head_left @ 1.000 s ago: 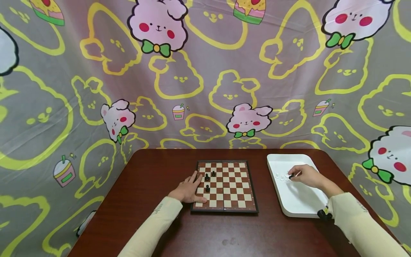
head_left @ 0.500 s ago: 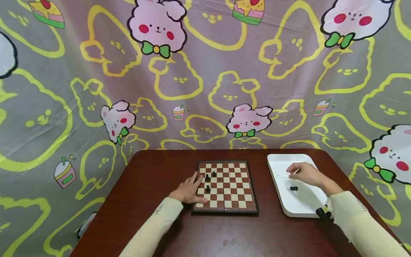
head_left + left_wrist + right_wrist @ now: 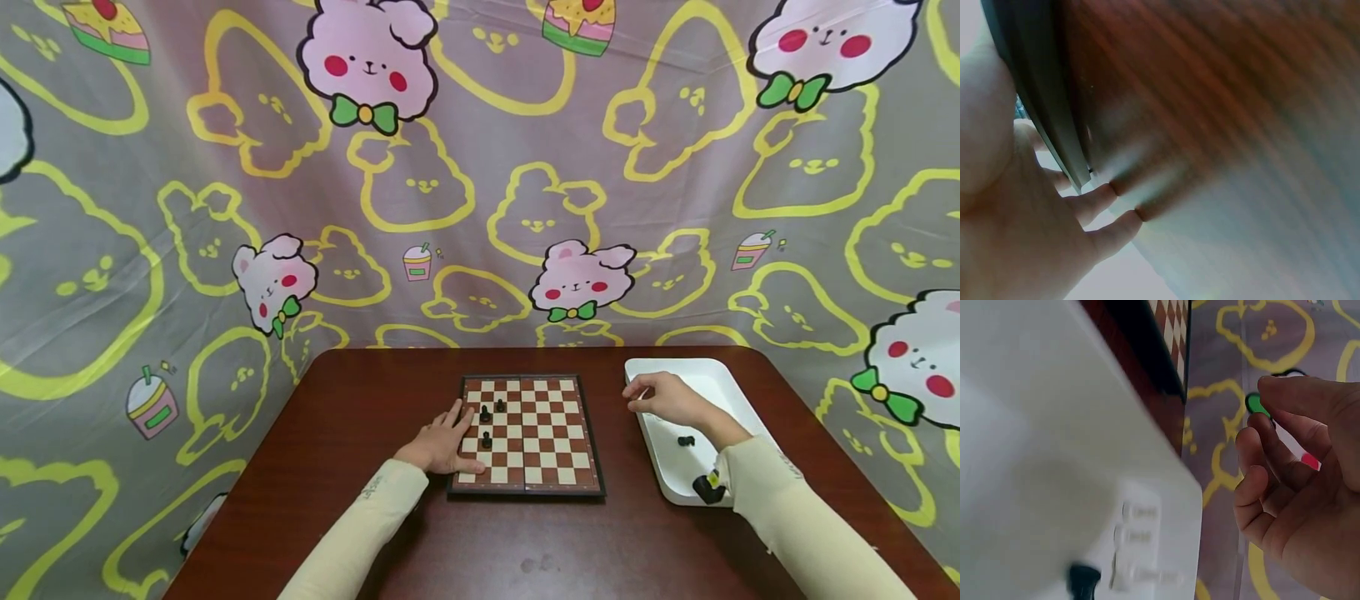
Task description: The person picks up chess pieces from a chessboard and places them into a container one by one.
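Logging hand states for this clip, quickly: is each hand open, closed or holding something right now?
Left hand: open, fingers spread, resting at the chessboard.
Right hand: open, fingers loosely curled, nothing visible in it.

Right hand [image 3: 670,401] — now nearer chessboard [image 3: 552,433]

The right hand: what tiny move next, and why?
Perhaps the right hand should reach over to the chessboard and pinch one black piece. I see nothing between its fingertips, it's at the board's side of the tray, three such pieces stand on the board, and the left hand rests at its edge.
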Demonstrator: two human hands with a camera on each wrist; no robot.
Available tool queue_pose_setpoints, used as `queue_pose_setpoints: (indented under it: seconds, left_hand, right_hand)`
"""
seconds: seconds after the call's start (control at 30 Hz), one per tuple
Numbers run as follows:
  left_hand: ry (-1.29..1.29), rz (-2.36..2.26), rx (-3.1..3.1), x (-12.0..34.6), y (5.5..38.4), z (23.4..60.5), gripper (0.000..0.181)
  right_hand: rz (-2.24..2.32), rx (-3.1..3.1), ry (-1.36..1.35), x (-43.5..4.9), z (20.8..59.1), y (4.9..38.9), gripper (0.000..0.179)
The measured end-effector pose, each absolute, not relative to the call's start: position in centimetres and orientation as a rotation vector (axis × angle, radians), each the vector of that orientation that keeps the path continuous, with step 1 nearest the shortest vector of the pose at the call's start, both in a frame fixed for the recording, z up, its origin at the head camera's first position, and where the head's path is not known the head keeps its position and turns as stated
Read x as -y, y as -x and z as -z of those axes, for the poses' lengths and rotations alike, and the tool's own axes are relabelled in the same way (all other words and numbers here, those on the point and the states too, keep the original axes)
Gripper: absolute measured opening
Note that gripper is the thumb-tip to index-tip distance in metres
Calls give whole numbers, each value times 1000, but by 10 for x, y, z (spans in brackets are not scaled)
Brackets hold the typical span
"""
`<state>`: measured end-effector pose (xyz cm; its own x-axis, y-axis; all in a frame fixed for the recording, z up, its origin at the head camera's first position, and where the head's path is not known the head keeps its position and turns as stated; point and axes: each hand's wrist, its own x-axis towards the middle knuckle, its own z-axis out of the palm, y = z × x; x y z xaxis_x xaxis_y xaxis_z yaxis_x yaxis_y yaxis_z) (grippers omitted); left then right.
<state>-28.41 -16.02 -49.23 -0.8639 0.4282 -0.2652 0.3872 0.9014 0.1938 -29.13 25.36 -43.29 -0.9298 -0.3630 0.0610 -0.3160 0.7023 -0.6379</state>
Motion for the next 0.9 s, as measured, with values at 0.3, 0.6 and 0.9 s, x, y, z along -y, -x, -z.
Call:
queue_pose_setpoints:
  seconds: [0.3, 0.6, 0.9]
  left_hand:
    - [-608, -211, -2778, 160, 283, 489, 107]
    - [-603, -199, -2773, 160, 283, 490, 108]
    - [-580, -186, -2764, 159, 285, 491, 108]
  right_hand:
    - [1025, -2789, 584, -209, 435, 298, 16]
    - [1017, -2715, 736, -151, 438, 296, 11]
    - [1002, -2627, 886, -101, 457, 296, 10]
